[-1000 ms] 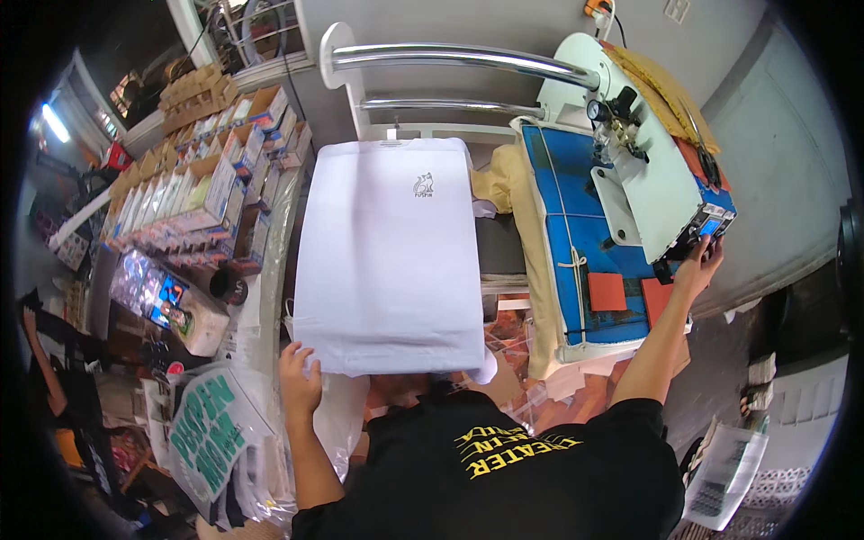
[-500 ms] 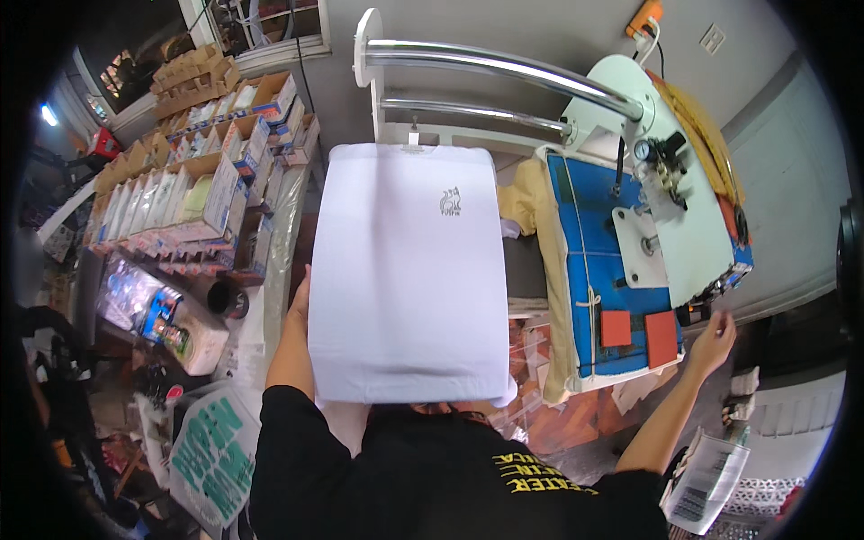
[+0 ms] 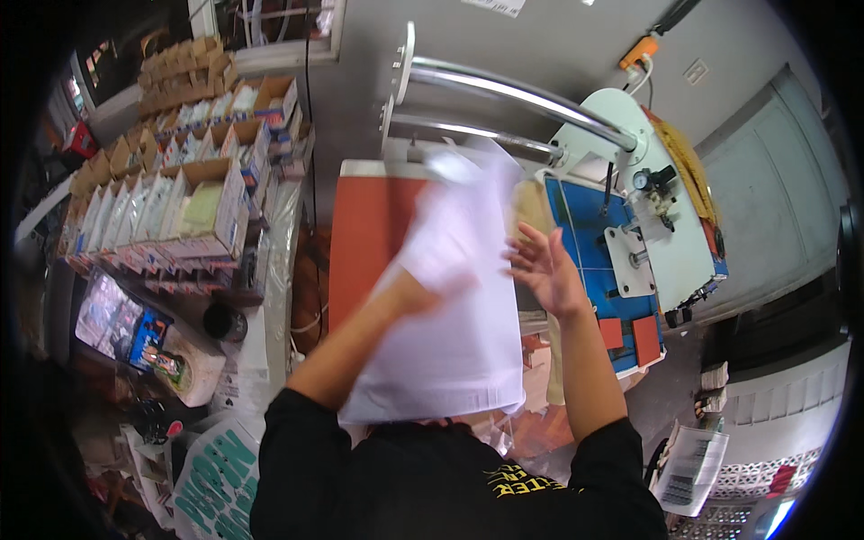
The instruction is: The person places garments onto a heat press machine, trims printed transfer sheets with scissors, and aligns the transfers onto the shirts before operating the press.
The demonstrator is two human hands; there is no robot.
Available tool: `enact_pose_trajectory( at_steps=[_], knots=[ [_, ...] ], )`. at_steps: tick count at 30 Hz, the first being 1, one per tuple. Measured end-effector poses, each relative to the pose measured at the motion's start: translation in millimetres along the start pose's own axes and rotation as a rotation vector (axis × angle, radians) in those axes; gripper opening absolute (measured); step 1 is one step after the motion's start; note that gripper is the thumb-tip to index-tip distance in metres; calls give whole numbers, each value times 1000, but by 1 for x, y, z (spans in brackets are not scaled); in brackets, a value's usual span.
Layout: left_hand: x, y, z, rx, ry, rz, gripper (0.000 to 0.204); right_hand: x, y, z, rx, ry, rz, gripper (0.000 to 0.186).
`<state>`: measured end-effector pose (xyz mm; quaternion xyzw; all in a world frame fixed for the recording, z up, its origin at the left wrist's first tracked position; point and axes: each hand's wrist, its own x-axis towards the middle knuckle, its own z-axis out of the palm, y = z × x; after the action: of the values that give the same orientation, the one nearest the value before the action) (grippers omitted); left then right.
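Observation:
A white T-shirt lies over the rust-red pad of a flat platen. Its upper left part is lifted and folded toward the right, so the pad's left side shows; the moving cloth is smeared. My left hand reaches across the middle of the shirt, against the lifted cloth. Motion blur hides its fingers. My right hand is raised beside the shirt's right edge, fingers spread, with nothing in it.
A white press machine with chrome bars stands behind and right. Its blue bed carries two red pads. At left are open cartons of packed items, a black mug and a lit screen.
The shirt, flat before with its small dark print showing, is now lifted off the left side of the pad. My left hand moved right onto it; my right hand came in from the far right.

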<state>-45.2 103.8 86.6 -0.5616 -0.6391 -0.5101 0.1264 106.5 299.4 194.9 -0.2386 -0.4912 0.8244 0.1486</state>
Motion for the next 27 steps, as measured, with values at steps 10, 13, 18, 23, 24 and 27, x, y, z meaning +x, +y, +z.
enact_pose_trajectory(
  at_steps=[10,13,18,23,24,27],
  knots=[
    [78,118,47,-1,-70,200,50,-205,-113,-9,-1181,-834,-476,17],
    [72,202,139,-250,-529,466,53,-296,-152,-30,-1147,-1016,-480,25],
    [26,223,184,-801,-1059,8,19,-396,-138,-140,-1088,-10,-964,29],
    [-73,241,169,-1536,-1281,-851,40,-443,-134,-205,-1238,638,-746,16],
    [-71,274,142,-1466,-1151,-1150,48,-438,-128,-211,-1213,678,-762,15],
    [-156,258,173,-1323,-1441,-948,54,-405,-113,-211,-1163,513,-819,10]
  ],
)
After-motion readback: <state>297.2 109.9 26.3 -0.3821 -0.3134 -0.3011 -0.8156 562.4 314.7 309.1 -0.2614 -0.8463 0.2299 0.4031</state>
